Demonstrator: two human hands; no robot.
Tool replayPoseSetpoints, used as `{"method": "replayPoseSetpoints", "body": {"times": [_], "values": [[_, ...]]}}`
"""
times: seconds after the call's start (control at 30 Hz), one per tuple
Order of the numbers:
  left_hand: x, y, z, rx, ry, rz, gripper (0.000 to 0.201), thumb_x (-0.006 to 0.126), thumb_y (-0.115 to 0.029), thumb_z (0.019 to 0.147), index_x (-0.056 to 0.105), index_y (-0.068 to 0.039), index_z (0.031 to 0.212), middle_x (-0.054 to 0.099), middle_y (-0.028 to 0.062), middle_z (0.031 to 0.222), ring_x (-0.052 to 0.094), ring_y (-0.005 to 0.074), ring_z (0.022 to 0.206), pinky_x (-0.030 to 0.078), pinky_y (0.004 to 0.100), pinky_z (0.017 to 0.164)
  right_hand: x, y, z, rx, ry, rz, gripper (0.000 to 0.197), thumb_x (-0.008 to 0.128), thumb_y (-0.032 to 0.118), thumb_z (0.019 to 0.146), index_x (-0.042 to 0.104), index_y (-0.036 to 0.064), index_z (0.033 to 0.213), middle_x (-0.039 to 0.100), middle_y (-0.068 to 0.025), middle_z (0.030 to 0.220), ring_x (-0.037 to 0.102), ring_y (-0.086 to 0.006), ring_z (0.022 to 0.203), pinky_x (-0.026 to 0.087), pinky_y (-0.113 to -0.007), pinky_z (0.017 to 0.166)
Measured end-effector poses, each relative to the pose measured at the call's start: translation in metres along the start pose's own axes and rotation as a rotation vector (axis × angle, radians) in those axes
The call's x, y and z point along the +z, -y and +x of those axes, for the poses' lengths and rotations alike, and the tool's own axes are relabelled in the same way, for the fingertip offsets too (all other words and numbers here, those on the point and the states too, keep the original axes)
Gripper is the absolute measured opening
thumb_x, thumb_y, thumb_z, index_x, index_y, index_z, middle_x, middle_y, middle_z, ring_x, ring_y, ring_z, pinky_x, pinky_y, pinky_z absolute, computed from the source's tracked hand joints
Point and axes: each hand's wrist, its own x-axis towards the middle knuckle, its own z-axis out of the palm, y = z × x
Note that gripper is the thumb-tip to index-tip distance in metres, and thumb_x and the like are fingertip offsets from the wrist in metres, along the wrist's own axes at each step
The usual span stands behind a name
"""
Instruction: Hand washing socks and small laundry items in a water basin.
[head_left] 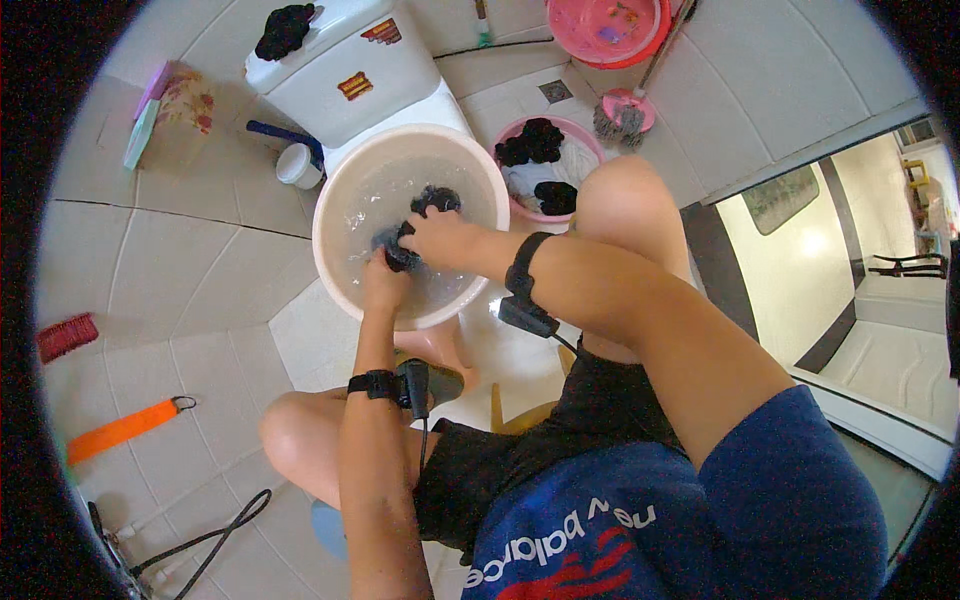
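A round cream-coloured basin (330,225) of cloudy water stands in front of me. In it, a dark wet cloth (437,200) lies partly under the surface; its exact kind cannot be made out. My right hand (438,238) reaches in from the right, fingers curled over the cloth. Lower and to the left, my left hand (384,283) is closed on the cloth's near end, its fingertips partly hidden by water and fabric. The two hands are close together, with a bunched stretch of cloth between them.
Behind the basin is a white toilet (350,75) with a black cloth (286,31) on its tank. A pink tub (595,150) of black and white laundry stands at right, near a mop (622,118). A small white bucket (296,166) sits left of the basin.
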Motion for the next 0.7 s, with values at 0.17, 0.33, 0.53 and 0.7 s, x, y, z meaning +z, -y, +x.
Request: {"method": "replayPoseSetpoints", "body": {"times": [0.17,0.33,0.53,0.7], "values": [[0.004,0.003,0.011,-0.027,0.141,-0.201,0.06,0.064,-0.011,0.075,0.057,0.005,0.133,0.061,0.0289,0.13,0.058,0.0422,0.123,0.046,0.0426,0.104,0.023,-0.011,0.023,0.222,-0.053,-0.08,0.033,0.067,0.026,0.088,0.073,0.0118,0.117,0.057,-0.0156,0.129,0.052,-0.0422,0.123,0.049,-0.065,0.089],[-0.029,-0.03,0.001,-0.545,0.366,-1.085,0.067,0.055,-0.058,0.093,0.054,-0.009,0.139,0.064,0.0096,0.129,0.061,0.0308,0.113,0.053,0.047,0.082,-0.033,0.008,0.047,0.109,-0.04,0.419,0.036,0.068,0.022,0.081,0.072,0.0033,0.112,0.072,-0.0199,0.106,0.068,-0.0377,0.103,0.053,-0.046,0.092],[-0.098,-0.067,-0.012,-0.415,0.223,-1.663,0.054,0.048,-0.057,0.096,0.059,-0.013,0.125,0.066,0.0076,0.115,0.065,0.0237,0.098,0.055,0.0369,0.066,-0.076,0.04,0.039,-0.02,-0.511,1.058,0.037,0.067,0.016,0.078,0.07,0.0068,0.114,0.071,-0.017,0.11,0.067,-0.0298,0.103,0.052,-0.04,0.093],[-0.087,-0.058,0.021,-0.415,0.24,-1.7,0.026,0.042,-0.026,0.1,0.059,-0.009,0.11,0.067,0.0069,0.09,0.064,0.018,0.071,0.046,0.0273,0.048,-0.076,0.0,0.047,-0.041,-0.408,1.006,0.05,0.065,0.019,0.082,0.06,0.0044,0.13,0.066,-0.0193,0.119,0.065,-0.028,0.106,0.051,-0.037,0.094]]}}
